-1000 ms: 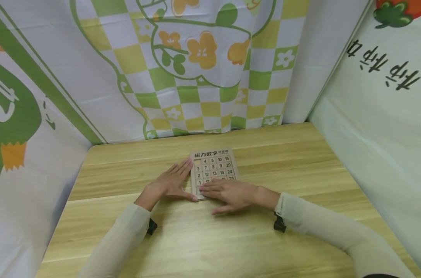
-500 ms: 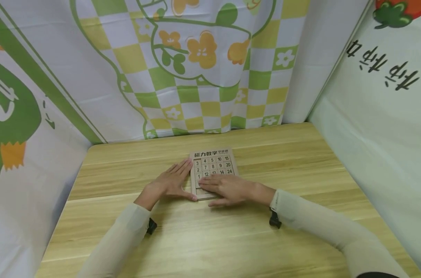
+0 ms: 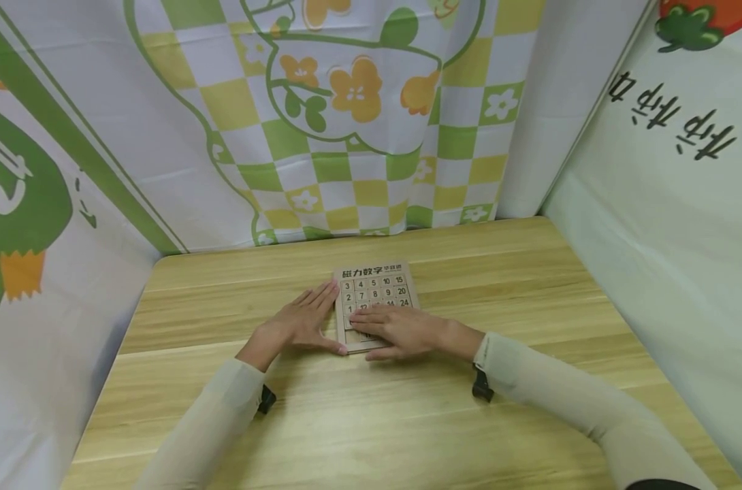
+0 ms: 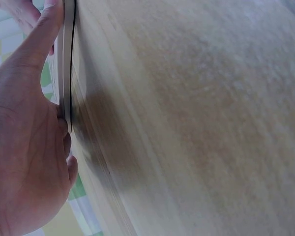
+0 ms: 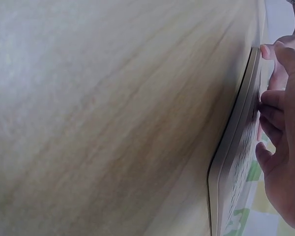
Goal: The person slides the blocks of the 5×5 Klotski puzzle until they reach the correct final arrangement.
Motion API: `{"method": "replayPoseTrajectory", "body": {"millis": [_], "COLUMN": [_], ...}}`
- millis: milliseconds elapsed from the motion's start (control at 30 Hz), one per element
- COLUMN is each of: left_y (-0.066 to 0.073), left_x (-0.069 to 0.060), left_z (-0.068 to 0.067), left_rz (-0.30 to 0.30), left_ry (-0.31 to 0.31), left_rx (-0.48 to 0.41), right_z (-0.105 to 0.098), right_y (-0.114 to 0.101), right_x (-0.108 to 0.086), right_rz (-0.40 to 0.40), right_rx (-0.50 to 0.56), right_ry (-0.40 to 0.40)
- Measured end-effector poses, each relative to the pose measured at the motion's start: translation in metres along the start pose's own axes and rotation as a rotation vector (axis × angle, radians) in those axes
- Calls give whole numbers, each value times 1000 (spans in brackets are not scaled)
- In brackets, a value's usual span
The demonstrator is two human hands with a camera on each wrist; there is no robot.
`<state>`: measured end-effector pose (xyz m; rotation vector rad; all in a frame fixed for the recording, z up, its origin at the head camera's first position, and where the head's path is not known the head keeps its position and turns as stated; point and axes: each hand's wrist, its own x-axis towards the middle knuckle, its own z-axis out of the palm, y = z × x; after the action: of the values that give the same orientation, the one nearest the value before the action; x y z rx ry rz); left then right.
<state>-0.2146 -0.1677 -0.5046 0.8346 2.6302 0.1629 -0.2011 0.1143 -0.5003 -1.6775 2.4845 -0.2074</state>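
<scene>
A wooden sliding number puzzle [image 3: 363, 272] lies flat on the table, its printed heading at the far side. My left hand [image 3: 303, 320] rests along the puzzle's left edge, fingers stretched forward and thumb at the near left corner. In the left wrist view that hand [image 4: 24, 142] touches the puzzle's side edge [image 4: 67, 64]. My right hand [image 3: 404, 330] lies over the lower rows, straight fingertips touching the left column's tiles. It hides many lower tiles. Below those fingertips is a vacant slot [image 3: 352, 338] at the bottom left. The right wrist view shows the right hand [image 5: 285, 137] above the puzzle [image 5: 231, 157].
The pale wooden table [image 3: 371, 422] extends around the puzzle. Behind it hangs a green and yellow checked curtain [image 3: 352, 184]. White printed cloth [image 3: 665, 224] closes off the right side, with more cloth [image 3: 71, 306] on the left.
The right hand has pushed the left column of tiles away from me by one place. The gap has gone from the top left to the bottom left. The left hand stays put.
</scene>
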Motion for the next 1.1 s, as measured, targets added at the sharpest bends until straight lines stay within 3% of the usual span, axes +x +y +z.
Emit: {"method": "replayPoseTrajectory", "body": {"millis": [500, 1100], "left_y": [-3, 1], "left_x": [1, -1], "left_z": [1, -1], "left_rz": [2, 6], "left_ry": [2, 1], "left_rx": [-10, 1], "right_z": [-12, -14], "right_y": [-7, -11], "right_x": [-15, -57], "right_rz": [20, 12], "right_rx": [0, -72], "right_ry": [29, 137]}}
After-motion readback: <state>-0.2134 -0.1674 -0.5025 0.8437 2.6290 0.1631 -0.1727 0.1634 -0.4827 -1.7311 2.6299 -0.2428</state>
